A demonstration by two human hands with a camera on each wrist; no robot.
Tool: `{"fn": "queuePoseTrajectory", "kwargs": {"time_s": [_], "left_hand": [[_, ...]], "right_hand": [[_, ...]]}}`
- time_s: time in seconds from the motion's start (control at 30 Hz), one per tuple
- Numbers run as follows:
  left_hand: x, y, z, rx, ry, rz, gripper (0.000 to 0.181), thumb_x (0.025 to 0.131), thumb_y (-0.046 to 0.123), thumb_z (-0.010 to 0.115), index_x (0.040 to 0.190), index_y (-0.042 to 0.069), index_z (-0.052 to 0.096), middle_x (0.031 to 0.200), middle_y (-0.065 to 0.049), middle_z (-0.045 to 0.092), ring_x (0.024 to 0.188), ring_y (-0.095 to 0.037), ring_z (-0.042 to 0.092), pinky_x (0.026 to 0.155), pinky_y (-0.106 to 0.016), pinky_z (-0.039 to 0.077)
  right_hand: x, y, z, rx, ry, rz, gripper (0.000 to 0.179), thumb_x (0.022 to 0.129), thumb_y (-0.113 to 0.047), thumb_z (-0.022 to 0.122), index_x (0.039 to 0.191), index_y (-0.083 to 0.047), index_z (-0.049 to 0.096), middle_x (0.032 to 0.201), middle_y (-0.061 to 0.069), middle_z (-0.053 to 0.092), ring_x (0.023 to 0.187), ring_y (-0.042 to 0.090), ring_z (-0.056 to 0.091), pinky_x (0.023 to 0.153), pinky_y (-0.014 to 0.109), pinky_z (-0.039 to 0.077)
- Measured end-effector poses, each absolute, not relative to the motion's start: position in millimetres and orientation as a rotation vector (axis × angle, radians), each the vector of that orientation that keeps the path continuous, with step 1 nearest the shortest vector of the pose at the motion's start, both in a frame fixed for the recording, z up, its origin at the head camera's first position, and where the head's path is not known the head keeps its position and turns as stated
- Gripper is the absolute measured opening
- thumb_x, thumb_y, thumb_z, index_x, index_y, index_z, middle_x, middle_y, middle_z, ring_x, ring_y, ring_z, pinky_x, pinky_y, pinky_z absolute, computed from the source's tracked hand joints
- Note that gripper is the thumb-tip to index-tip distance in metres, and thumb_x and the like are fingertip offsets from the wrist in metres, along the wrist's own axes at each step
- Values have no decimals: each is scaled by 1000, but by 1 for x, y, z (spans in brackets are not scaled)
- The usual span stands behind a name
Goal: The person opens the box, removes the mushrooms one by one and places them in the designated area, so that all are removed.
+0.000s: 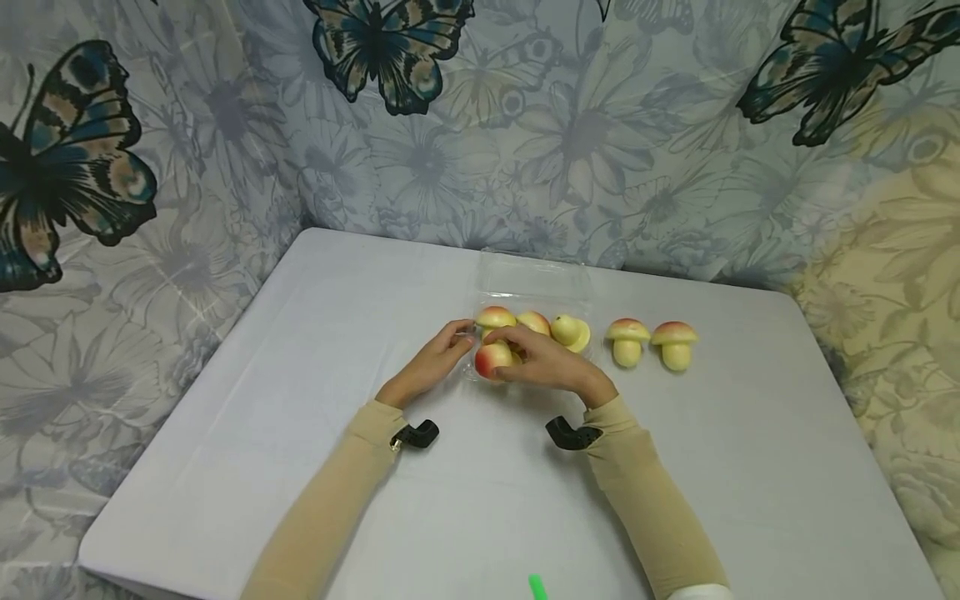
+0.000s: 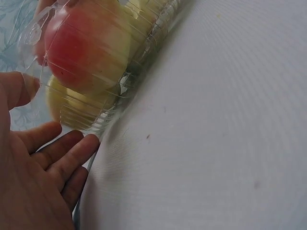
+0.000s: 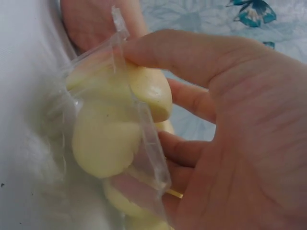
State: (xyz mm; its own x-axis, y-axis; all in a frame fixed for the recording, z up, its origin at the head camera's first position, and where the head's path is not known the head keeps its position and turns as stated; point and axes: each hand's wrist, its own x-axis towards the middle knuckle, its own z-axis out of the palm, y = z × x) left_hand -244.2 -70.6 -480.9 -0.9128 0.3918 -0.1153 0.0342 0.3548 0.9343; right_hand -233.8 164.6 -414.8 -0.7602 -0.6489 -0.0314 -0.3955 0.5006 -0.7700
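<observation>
A clear plastic clamshell box (image 1: 534, 277) stands with its lid raised at the back and several toy mushrooms with red-and-yellow caps inside. My right hand (image 1: 551, 362) reaches over its front and grips a mushroom (image 1: 491, 361) at the front left corner, thumb on the near side of the cap and fingers behind. In the right wrist view, the box's clear wall overlaps this mushroom's pale stem (image 3: 103, 143). At the box's left side, my left hand (image 1: 429, 364) has its fingers extended, fingertips right at the ribbed wall. Another mushroom (image 1: 496, 317) sits just behind the gripped one.
Two mushrooms stand to the right of the box, one nearer (image 1: 627, 341) and one farther out (image 1: 675, 344). A bright green strip (image 1: 537, 586) shows at the front edge of the white-covered table (image 1: 247, 467). Butterfly-patterned cloth (image 1: 525, 167) hangs behind.
</observation>
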Motion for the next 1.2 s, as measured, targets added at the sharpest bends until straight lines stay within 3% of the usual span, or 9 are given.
{"fn": "queuePoseTrajectory", "kwargs": {"time_s": [0.17,0.93,1.2], "left_hand": [[-243,-71,-482,373,2293,1585,53,106,48,44,154,26,37,148,-9,53,139,-29,49,117,-55,37],[-245,-71,-482,408,2280,1589,53,107,49,43,154,26,37,148,-10,53,139,-29,49,117,-56,36],[-244,-71,-482,408,2303,1577,52,106,50,43,153,26,38,148,-6,52,137,-26,51,116,-54,38]], "right_hand": [[-234,163,-417,-903,2476,-1091,45,91,-18,76,132,-7,62,132,11,62,120,25,54,102,42,45],[-235,163,-417,-900,2482,-1172,48,87,-12,76,132,-4,61,131,12,62,113,22,57,101,41,48],[-234,163,-416,-878,2465,-1183,46,89,-13,74,131,-6,61,127,10,62,108,21,56,97,38,48]]}}
